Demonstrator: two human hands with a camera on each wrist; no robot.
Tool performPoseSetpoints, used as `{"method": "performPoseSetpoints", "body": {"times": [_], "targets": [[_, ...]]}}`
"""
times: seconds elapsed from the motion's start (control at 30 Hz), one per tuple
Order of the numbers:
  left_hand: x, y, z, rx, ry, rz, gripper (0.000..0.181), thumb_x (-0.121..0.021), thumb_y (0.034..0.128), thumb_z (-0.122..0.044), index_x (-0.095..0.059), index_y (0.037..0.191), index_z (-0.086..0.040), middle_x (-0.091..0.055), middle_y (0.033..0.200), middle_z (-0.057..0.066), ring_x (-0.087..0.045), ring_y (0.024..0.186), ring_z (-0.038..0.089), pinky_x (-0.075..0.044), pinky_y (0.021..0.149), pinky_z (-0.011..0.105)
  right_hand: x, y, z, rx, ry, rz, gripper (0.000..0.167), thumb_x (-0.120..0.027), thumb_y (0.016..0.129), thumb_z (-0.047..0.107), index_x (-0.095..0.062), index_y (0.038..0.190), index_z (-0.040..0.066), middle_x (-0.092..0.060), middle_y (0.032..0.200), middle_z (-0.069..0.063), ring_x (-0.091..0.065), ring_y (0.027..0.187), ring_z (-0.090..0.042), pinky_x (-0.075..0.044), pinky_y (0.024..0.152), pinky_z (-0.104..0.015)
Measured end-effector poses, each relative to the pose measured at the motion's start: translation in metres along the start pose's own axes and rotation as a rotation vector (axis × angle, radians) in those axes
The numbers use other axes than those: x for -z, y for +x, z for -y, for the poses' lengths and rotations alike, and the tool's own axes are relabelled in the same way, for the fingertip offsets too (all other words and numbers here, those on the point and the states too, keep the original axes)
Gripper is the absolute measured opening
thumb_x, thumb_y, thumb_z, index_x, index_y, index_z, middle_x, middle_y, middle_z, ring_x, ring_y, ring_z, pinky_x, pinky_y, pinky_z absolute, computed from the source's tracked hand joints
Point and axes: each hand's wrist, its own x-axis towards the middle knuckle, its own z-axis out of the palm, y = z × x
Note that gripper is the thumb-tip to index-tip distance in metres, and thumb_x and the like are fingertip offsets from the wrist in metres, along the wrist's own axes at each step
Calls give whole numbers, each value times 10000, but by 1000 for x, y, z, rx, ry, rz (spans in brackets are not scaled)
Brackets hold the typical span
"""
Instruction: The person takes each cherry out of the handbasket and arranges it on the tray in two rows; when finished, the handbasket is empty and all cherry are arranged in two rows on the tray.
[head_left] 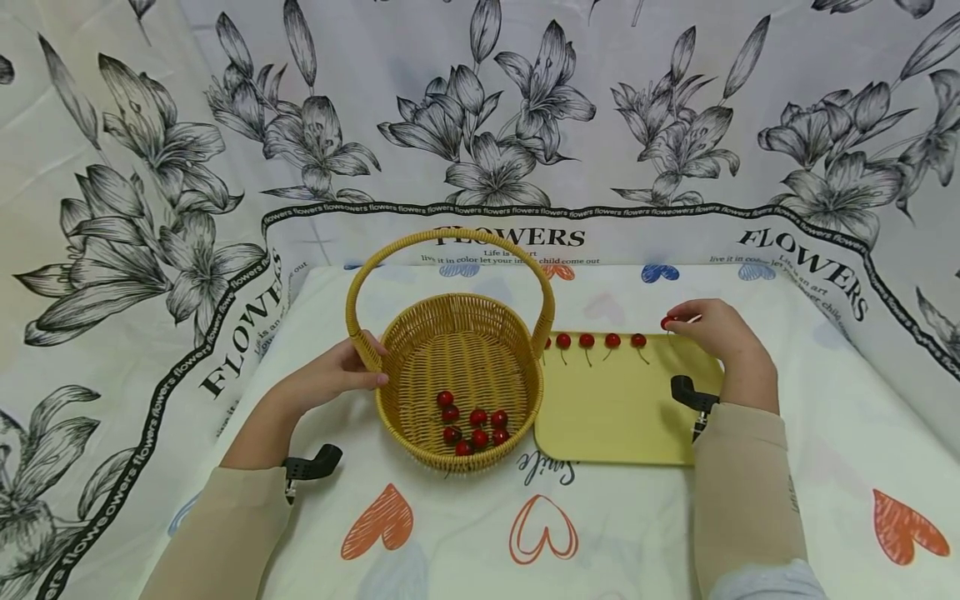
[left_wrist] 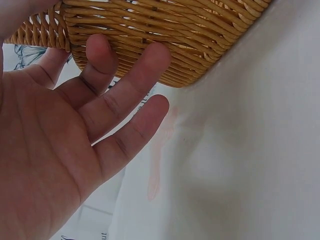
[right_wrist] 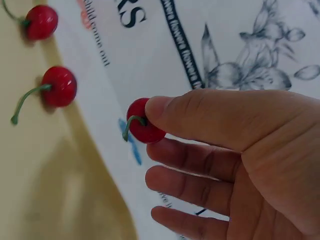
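At the tray's far right corner, my right hand (head_left: 722, 337) pinches a red cherry (right_wrist: 140, 122) between thumb and fingers, its green stem hanging free. The cherry is above the far edge of a yellow tray (head_left: 615, 408). Along that edge lies a row of several cherries (head_left: 612, 341), stems toward me. Left of the tray stands a yellow wicker basket (head_left: 465, 358) with a tall arched handle. My left hand (head_left: 330, 379) grips its left rim by the handle's foot, fingers against the outside wall (left_wrist: 145, 22). Several more cherries (head_left: 478, 437) lie in the basket's near part.
A white cloth (head_left: 450, 558) printed with hearts covers the table. Behind and at both sides hangs a floral curtain (head_left: 495, 108). The basket's handle (head_left: 450, 236) rises high, and its right side overlaps the tray's left end in the head view.
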Motion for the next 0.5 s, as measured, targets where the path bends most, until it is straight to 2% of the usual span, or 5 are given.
{"method": "performPoseSetpoints", "body": {"times": [0.3, 0.5], "targets": [[0, 0, -2, 13, 15, -5, 414, -727, 947, -94, -468, 1248, 23, -562, 1149, 201, -569, 1022, 256, -505, 856, 327, -18, 11, -25, -55, 65, 80, 382, -636, 1021, 260, -638, 1299, -2, -559, 1332, -257, -431, 1261, -429, -285, 1110, -605], [0, 0, -1, 17, 21, -9, 426, -732, 946, -98, -467, 1252, 33, -558, 1164, 214, -562, 1041, 263, -497, 871, 323, -23, 14, -33, -65, 66, 69, 376, -646, 1015, 247, -637, 1288, -12, -562, 1315, -272, -442, 1236, -441, -298, 1105, -616]]}}
